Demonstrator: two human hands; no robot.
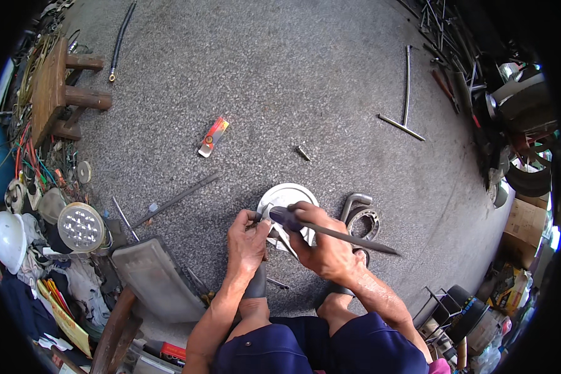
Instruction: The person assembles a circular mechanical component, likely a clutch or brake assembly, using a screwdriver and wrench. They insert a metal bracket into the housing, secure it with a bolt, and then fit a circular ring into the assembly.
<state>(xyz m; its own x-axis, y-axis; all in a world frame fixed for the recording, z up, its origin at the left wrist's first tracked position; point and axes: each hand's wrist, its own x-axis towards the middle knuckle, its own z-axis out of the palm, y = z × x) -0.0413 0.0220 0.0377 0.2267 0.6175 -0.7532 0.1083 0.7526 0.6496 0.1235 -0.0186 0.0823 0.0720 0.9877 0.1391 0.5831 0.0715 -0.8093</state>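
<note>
Hands, two, on one screwdriver, one disc.

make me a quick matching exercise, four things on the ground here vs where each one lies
Things:
1. white hard hat
2. wooden stool
3. cardboard box
4. round metal plate

Places:
A. far right edge
B. just beyond both hands
C. upper left, tipped on its side
D. far left, by the clutter

Pairs: 1-D, 2-C, 3-A, 4-B
</note>
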